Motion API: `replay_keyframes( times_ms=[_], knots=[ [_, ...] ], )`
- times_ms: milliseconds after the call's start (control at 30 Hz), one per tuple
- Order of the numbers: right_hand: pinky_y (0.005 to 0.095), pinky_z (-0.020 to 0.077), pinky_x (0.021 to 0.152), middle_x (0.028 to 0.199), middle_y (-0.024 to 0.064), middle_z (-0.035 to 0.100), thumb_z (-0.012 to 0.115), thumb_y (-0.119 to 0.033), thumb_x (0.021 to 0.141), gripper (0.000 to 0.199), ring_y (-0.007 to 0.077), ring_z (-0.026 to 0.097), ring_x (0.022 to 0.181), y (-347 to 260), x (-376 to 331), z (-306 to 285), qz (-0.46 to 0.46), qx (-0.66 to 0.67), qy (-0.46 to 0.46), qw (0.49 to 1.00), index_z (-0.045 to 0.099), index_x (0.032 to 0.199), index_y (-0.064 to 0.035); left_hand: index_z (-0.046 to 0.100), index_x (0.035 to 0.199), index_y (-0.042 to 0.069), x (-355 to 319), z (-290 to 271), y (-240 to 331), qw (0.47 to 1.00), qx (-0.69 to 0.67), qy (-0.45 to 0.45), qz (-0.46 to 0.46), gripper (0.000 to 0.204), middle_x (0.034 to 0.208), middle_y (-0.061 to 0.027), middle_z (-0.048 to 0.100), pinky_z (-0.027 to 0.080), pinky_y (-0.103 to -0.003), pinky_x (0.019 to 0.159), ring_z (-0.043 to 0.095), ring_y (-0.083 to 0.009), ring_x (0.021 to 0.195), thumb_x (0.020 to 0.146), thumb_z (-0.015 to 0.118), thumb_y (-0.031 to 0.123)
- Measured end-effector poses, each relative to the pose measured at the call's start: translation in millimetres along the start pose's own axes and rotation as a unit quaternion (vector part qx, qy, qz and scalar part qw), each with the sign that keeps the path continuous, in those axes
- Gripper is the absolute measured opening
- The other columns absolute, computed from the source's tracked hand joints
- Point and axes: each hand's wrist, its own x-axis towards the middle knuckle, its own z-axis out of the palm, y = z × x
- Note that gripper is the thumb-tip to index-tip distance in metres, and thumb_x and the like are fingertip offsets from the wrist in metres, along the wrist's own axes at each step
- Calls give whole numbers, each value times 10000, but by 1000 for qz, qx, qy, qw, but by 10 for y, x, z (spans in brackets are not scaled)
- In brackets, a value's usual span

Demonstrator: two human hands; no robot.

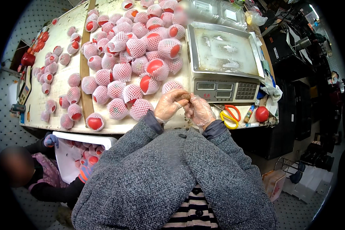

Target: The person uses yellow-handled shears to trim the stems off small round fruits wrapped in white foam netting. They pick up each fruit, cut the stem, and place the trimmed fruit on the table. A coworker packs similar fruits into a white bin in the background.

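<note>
My left hand and my right hand, both in clear plastic gloves, meet fingertip to fingertip above the table's front edge. Each is closed in a pinch. Between the fingertips is something small and brownish, too small to name. Just beyond and to the left of my left hand lies a large heap of red round fruits in pink foam nets, some piled on others. A digital scale with a metal tray stands right beyond my right hand. Scissors with red and yellow handles lie to the right of that hand.
A bare red fruit sits by the right corner. Clear plastic boxes stand behind the scale. A wooden strip divides the table, with more netted fruits left of it. At lower left a gloved co-worker handles a white box of netted fruits.
</note>
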Motion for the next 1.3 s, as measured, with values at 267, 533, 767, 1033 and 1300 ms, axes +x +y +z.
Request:
replay_keyframes(
  times_ms=[267, 533, 767, 1033, 1300],
  knots=[
    [250, 477, 663, 892, 121, 634, 597, -121, 846, 251, 135, 595, 755, -76, -2, -27, -182, -315, 77, 928, 601, 1051, 23, 580, 1043, -32, -29, -22, 85, 990, -47, 6, -135, 241, 871, -32, 592, 443, -238, 704, 527, -98, 769, 857, 576, 120],
    [273, 495, 647, 768, 102, 640, 590, -69, 824, 201, 165, 609, 683, -109, -35, -104, -105, -349, 36, 930, 620, 983, 50, 584, 1039, -33, -54, -61, 8, 996, 17, -42, -80, 238, 889, -26, 586, 429, -226, 688, 513, -87, 761, 857, 604, 119],
    [222, 456, 549, 758, 49, 606, 585, -101, 866, 172, 86, 539, 605, -68, -92, -116, -114, -316, 15, 942, 600, 972, 34, 578, 1047, -24, -43, -39, 38, 983, 156, -68, -71, 220, 870, -49, 601, 454, -265, 705, 562, -133, 794, 851, 602, 73],
    [242, 473, 577, 786, 62, 603, 572, -87, 851, 215, 105, 559, 642, -93, -138, -116, -17, -245, 24, 969, 589, 1021, 43, 581, 984, -11, -83, 23, 141, 930, 348, -78, 94, 195, 811, -115, 600, 480, -284, 637, 608, -205, 747, 801, 632, 38],
    [246, 495, 544, 756, 67, 629, 615, -128, 851, 137, 113, 586, 583, -81, -173, -224, 2, -145, -7, 989, 597, 900, -1, 588, 983, -25, -114, 21, 181, 951, 278, -119, 59, 204, 796, -116, 607, 486, -284, 648, 604, -186, 752, 792, 634, 29]
  ],
)
